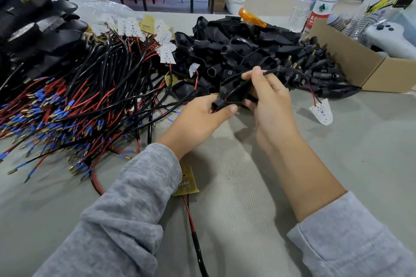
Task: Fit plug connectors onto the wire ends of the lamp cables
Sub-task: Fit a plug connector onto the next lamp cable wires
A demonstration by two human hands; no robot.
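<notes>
Sleeves [126, 211] grey, both forearms reach forward over the grey surface [247, 220]. Left hand [198, 119] grips a black plug connector [219, 103] — thumb across it, most of its body hidden by the fingers. Right hand [270, 94] pinches the black lamp cable [279, 71] — cable runs roughly left-right, arcing off right, then down to a white LED board [321, 112] lying on the surface. Wire end inside the connector not visible. Beyond: pile of black housings [238, 47], wire bundle [74, 105] left, cardboard box [360, 63] right.
</notes>
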